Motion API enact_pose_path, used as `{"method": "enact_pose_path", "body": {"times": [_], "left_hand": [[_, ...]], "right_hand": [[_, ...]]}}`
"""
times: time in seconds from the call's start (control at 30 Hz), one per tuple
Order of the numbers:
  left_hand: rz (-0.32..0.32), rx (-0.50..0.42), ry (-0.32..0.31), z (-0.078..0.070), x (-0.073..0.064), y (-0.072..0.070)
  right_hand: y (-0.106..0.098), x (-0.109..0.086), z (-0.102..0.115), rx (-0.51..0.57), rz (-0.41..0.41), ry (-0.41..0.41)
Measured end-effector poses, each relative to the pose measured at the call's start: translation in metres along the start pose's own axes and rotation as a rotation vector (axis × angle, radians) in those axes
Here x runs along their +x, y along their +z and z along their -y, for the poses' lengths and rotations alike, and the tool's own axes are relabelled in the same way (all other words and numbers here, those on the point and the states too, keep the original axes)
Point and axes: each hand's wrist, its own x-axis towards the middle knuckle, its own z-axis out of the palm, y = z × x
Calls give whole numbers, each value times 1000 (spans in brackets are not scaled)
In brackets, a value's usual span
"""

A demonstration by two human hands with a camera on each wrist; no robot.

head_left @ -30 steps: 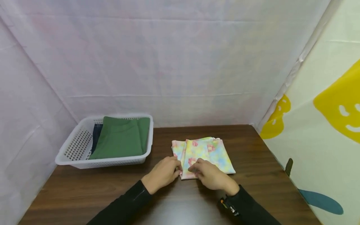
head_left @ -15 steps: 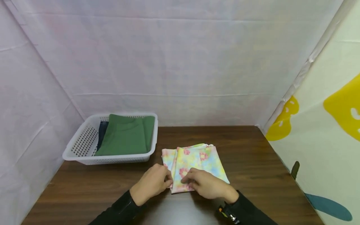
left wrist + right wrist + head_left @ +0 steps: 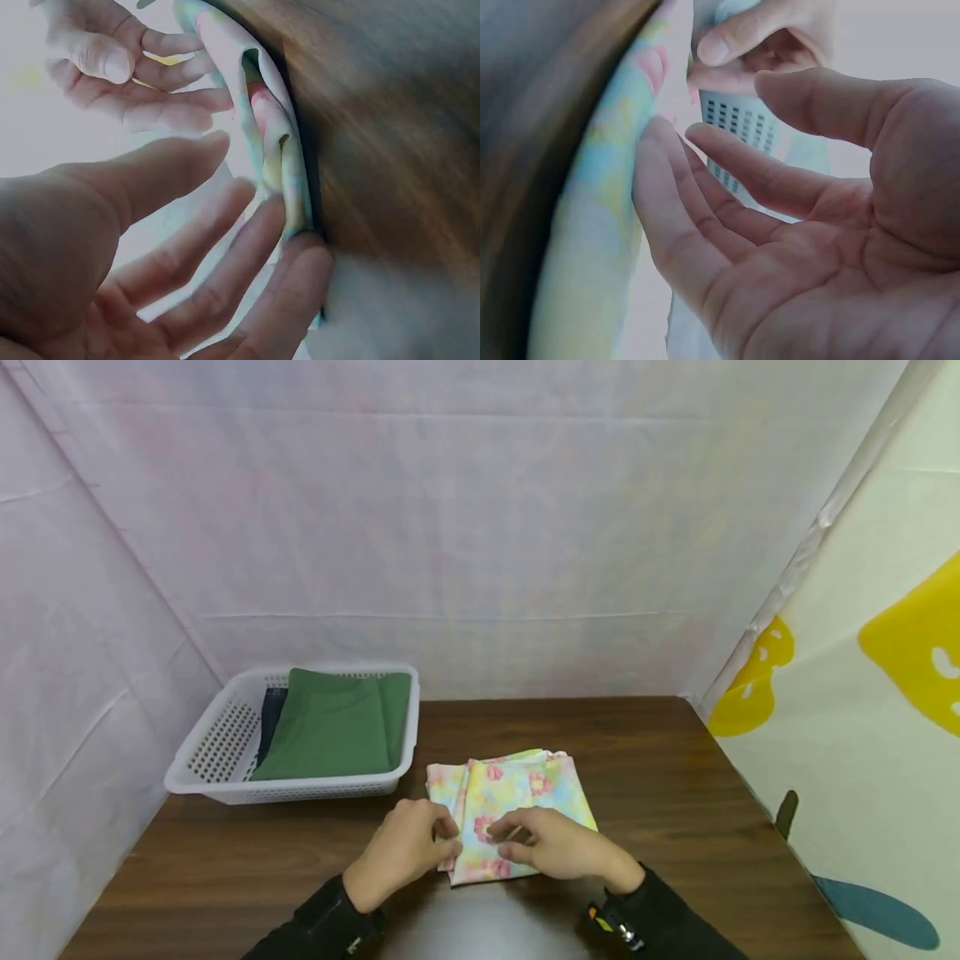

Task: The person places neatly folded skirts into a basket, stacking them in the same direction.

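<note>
A folded pastel cloth [image 3: 501, 810] with pink flowers lies on the table, a narrower flap showing at its left side. At its left near corner is my left hand [image 3: 408, 843], thumb and fingers spread apart; in the left wrist view the fingertips [image 3: 304, 259] touch the cloth's folded edge [image 3: 259, 112]. My right hand [image 3: 558, 843] is over the near part of the cloth, thumb apart from the fingers. The right wrist view has its fingertips [image 3: 658, 135] against the layered side of the cloth [image 3: 604, 187]. Neither hand pinches the fabric.
A white perforated basket [image 3: 213, 752] stands at the back left of the brown table [image 3: 247, 860]. In it lie a folded green garment [image 3: 330, 731] and a dark blue cloth [image 3: 271, 718]. A white sheet [image 3: 450, 527] hangs behind the table; a patterned one [image 3: 840, 760] hangs at the right.
The cloth has shifted left and nearer to me, both hands moving with it. The thumbs now stand farther from the fingers than before. The head view has swung slightly left.
</note>
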Motion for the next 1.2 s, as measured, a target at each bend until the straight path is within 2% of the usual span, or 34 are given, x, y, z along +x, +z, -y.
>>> {"method": "enact_pose_path", "body": {"times": [0.13,0.2,0.37,0.5,0.83,0.97,1.2], "left_hand": [[-76,-17,-76,-1,1,-1],[-92,-42,-130,-1,1,-2],[-69,-170,-269,5,2,-5],[-51,-255,-347,11,2,-8],[34,-491,-457,17,4,-13],[60,-547,-477,19,7,-11],[103,-658,-501,21,13,-11]], "right_hand": [[-16,-4,-2,127,-34,64],[-25,-8,-4,180,-68,106],[-51,-18,-13,209,-161,187],[-67,-25,-24,249,-216,246],[-86,-32,-47,310,-337,420],[-89,-33,-58,379,-335,460],[-92,-31,-71,489,-305,466]]}}
